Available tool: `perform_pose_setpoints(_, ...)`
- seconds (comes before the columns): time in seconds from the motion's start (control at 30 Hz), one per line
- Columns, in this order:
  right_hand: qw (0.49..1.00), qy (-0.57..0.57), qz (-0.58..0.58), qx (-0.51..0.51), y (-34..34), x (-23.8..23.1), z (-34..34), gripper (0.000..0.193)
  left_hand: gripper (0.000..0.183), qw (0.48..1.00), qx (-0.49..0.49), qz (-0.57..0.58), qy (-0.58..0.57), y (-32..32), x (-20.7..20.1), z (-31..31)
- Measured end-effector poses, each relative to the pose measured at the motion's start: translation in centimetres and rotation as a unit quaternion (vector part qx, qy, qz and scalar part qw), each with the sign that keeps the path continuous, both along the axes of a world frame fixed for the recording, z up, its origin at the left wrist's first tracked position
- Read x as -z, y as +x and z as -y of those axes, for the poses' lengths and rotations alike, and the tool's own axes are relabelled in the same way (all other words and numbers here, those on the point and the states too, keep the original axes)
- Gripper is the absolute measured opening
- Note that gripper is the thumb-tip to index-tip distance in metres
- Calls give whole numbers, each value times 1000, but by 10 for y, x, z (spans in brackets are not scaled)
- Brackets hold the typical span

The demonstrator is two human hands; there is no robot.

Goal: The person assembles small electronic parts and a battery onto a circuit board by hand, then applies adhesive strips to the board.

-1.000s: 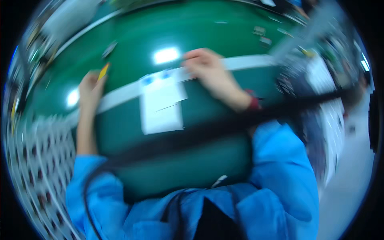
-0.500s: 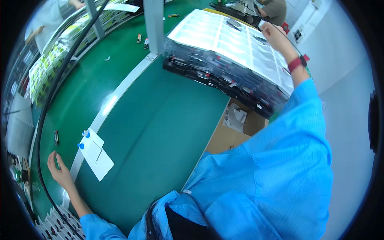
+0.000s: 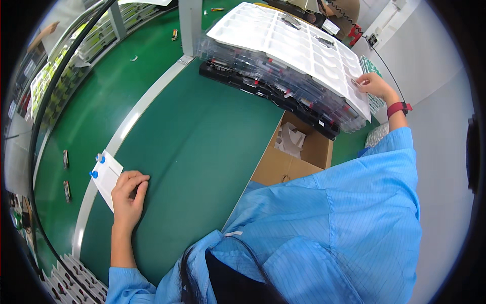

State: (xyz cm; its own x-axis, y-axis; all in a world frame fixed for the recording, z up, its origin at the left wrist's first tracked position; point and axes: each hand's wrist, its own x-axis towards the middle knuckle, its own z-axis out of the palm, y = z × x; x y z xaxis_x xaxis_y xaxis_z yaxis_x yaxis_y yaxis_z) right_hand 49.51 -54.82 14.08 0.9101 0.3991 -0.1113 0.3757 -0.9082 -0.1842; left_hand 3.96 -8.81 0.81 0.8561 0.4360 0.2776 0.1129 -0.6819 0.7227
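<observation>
My right hand (image 3: pixel 375 86) reaches to the right edge of a white moulded tray (image 3: pixel 263 30), thumb and fingers pinched at a compartment. A small dark bit shows at its fingertips, too small to name. The tray tops a stack of clear plastic trays (image 3: pixel 273 73) holding dark parts with red bits. My left hand (image 3: pixel 129 195) hangs by a white card (image 3: pixel 107 175), fingers curled together, thumb close to the index finger, nothing visible in them. Blue-capped pins (image 3: pixel 100 158) stand at the card's far edge. Two small slim devices (image 3: pixel 67 191) lie on the green surface further left.
An open cardboard box (image 3: pixel 276 164) with white paper scraps sits below the tray stack. A metal post (image 3: pixel 190 30) rises from the rail (image 3: pixel 126 121). A black cable (image 3: pixel 38 131) hangs at left. White slotted racks (image 3: pixel 71 281) stand lower left. Other people work at the back.
My left hand has moved right, from beside the slim device to the white card; a second device now lies there. My right hand has come nearer, from the tray's far corner to its right edge.
</observation>
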Motion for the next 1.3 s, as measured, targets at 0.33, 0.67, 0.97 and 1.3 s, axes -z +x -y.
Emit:
perform_pose_setpoints(0.33,922,218,137,-289,-124,-47,-188,20,10,996,-3,81,21,-6,0,-6)
perform_pose_setpoints(0.67,768,334,-154,-523,-309,71,-440,23,38,867,-125,192,-443,-17,-10,-26)
perform_pose_setpoints(0.97,673,336,-334,-568,-332,95,-477,28,32,831,-126,213,-498,-44,-8,-67)
perform_pose_setpoints(1.3,605,385,-592,-367,-306,116,-493,35,35,720,42,241,-649,-45,1,-80)
